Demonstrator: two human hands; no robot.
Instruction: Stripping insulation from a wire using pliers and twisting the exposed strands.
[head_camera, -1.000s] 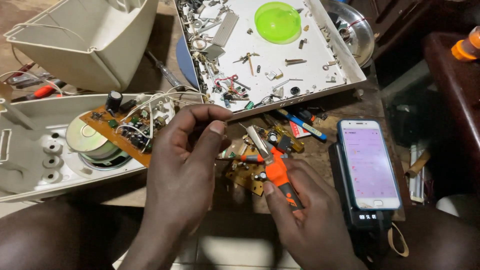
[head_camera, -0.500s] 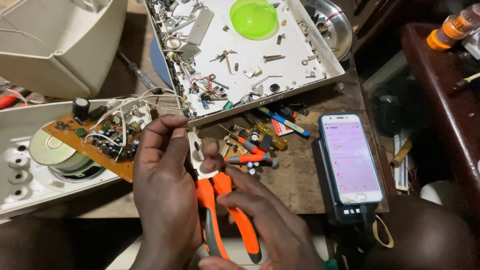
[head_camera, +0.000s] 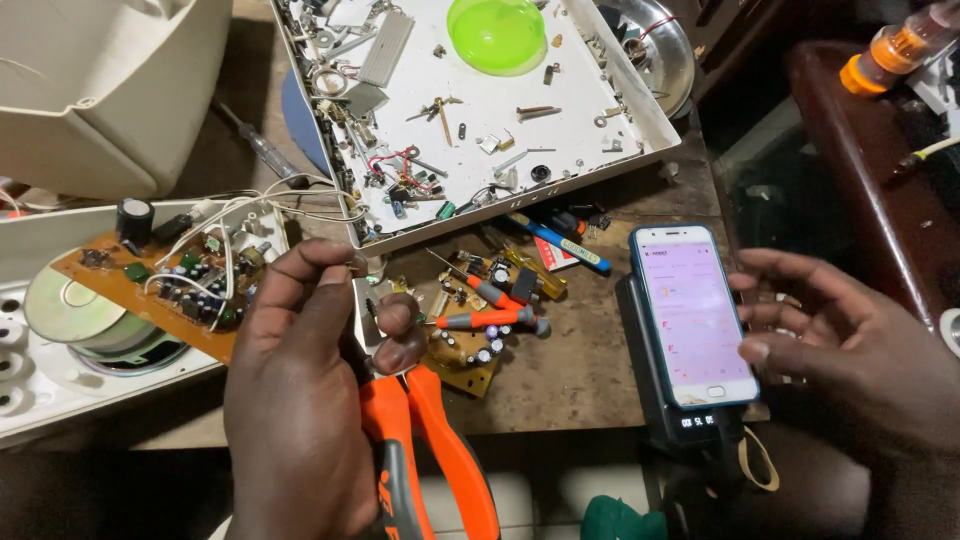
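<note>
Left hand (head_camera: 300, 400) at about 7 o'clock, closed around the pliers (head_camera: 415, 430): the orange handles run down out of the palm toward 6 o'clock, and the metal head sits between thumb and forefinger just above the small circuit board (head_camera: 465, 355) at centre. Whether the nose grips anything cannot be told; the fingers hide it. Right hand (head_camera: 845, 335) at 3 o'clock, open and empty, fingers spread, thumb tip at the right edge of the phone (head_camera: 690, 310). The phone has a lit pinkish screen and lies on a dark power bank (head_camera: 665, 420) on the table (head_camera: 590, 350). A red-handled screwdriver (head_camera: 490, 318) lies across the small board. At 9 o'clock, a larger orange board (head_camera: 150, 285) with white wires and a disc (head_camera: 62, 305) sit in a white plastic shell. At 12 o'clock, a white tray (head_camera: 560, 120) holds loose screws and a green dish (head_camera: 497, 33). Judgement: with only one hand on the pliers, a firm grip low on the handles and a steady wrist would keep the head off the board's capacitors; the phone is best touched lightly, since it rests loose on the power bank near the table edge.
</note>
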